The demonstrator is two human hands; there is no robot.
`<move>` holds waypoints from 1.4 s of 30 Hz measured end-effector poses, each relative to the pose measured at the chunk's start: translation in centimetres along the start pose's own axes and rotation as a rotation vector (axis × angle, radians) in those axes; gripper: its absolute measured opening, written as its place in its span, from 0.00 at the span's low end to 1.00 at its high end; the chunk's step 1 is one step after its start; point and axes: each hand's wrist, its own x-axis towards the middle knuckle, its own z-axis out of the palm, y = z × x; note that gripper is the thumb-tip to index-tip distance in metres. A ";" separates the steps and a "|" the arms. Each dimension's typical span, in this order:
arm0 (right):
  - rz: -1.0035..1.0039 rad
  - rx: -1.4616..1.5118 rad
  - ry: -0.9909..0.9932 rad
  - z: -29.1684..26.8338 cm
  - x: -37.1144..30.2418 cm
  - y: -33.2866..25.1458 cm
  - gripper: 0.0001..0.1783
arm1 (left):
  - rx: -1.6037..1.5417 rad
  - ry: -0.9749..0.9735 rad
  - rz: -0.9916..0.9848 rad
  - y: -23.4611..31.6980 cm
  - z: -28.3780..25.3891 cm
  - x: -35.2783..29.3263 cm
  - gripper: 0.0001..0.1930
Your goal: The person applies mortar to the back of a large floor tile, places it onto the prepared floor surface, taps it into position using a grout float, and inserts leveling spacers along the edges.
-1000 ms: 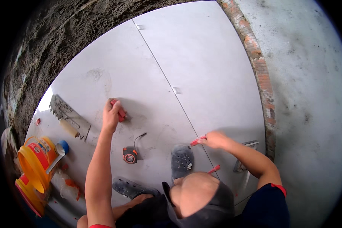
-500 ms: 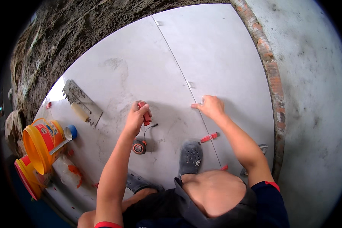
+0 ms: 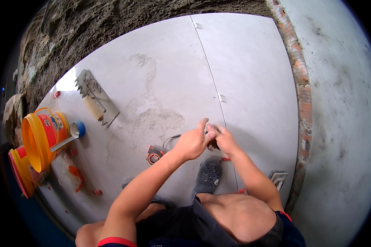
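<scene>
My left hand [image 3: 192,144] and my right hand [image 3: 227,142] meet over the pale floor tiles [image 3: 177,74], fingertips touching. My left hand stays closed; the red tile-levelling wedges seen in it half a second ago are hidden by the fingers. Thumb and fingers of my right hand pinch together, and whatever is between them is too small to make out. Left of the hands, a black and orange tape measure [image 3: 154,155] lies on the tile. A white levelling clip [image 3: 221,98] stands in the joint beyond, and a red wedge [image 3: 226,159] sits partly hidden below my hands.
A notched trowel [image 3: 101,96] lies at left. Beyond it are an orange bucket [image 3: 37,142], a second bucket [image 3: 21,171], a blue-edged roll [image 3: 79,129] and a plastic bag [image 3: 68,173]. A hand tool [image 3: 278,178] rests by my right forearm. Brick edging [image 3: 304,111] borders the tiles.
My left hand has swung right, from above the tape measure to my right hand. The right hand has left the tile joint and turned inward. The whole view has shifted slightly.
</scene>
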 end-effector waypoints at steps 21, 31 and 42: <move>-0.463 -0.001 0.343 -11.8 8.5 -4.2 0.06 | 0.226 0.204 -0.205 -1.9 -4.5 2.7 0.20; -0.502 -0.062 0.388 -10.6 9.6 -5.1 0.06 | 0.070 0.408 -0.257 -4.9 -8.8 2.4 0.16; -0.523 -0.777 0.717 -9.3 8.9 -4.9 0.17 | -0.027 0.537 -0.247 -6.9 -11.0 2.4 0.15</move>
